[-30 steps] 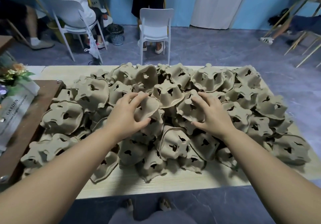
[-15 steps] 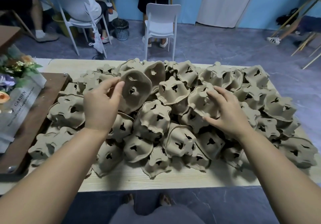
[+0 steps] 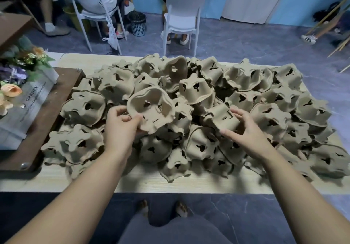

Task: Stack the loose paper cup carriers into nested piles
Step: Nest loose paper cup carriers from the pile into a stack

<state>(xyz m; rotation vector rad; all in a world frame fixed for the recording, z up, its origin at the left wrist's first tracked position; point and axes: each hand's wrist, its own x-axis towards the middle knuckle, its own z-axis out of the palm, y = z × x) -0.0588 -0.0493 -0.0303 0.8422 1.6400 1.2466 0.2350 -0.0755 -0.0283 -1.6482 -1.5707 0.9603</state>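
Pulp carrier (image 3: 151, 109) now lifted off the heap (image 3: 274, 96), hollow facing you, pinched in your left hand (image 3: 119, 128) | right hand (image 3: 244, 130) now curls round a second carrier (image 3: 221, 118) | nesting likely next

Soft, even indoor light, rather dim. Faint shadows sit beneath the carriers (image 3: 195, 92) on the table (image 3: 151, 183). Wide-angle distortion bends the edges, and detail looks slightly soft throughout.
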